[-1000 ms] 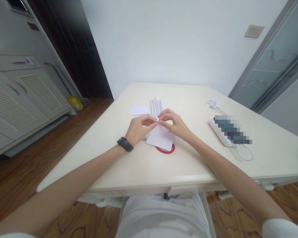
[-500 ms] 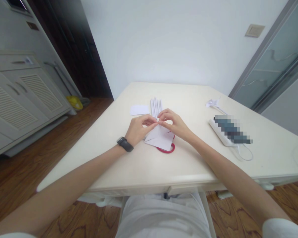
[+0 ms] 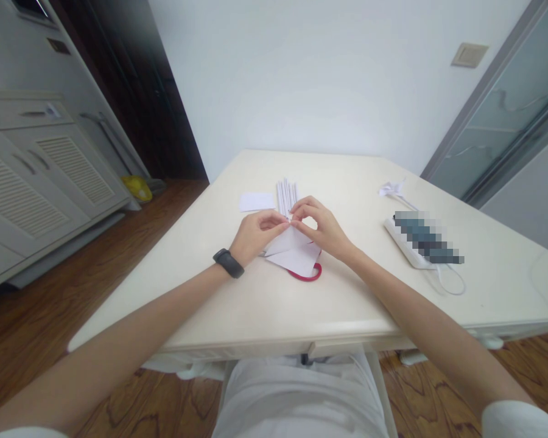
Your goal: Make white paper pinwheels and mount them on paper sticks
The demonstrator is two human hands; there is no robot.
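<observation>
A white piece of paper [image 3: 299,254] with a cut or folded edge is pinched at its far corner. My left hand [image 3: 258,234] grips that corner between thumb and fingers from the left. From the right, my right hand [image 3: 318,225] pinches it too, fingertips almost touching the left ones. Below the paper lies a pair of scissors [image 3: 317,274] with red handles, mostly covered. Just beyond my fingertips, several thin rolled white paper sticks [image 3: 287,193] lie side by side. Left of them is a stack of white paper [image 3: 256,201].
A white device [image 3: 406,246] with a pixelated top and a cable [image 3: 456,291] lies at the right of the cream table [image 3: 201,316]. Behind it is a white paper flower on a stick [image 3: 393,190]. The wall [image 3: 310,79] stands behind the table.
Both hands stay almost in place, with small finger movements at the paper's corner. My left wrist has turned slightly. The objects on the table lie as before.
</observation>
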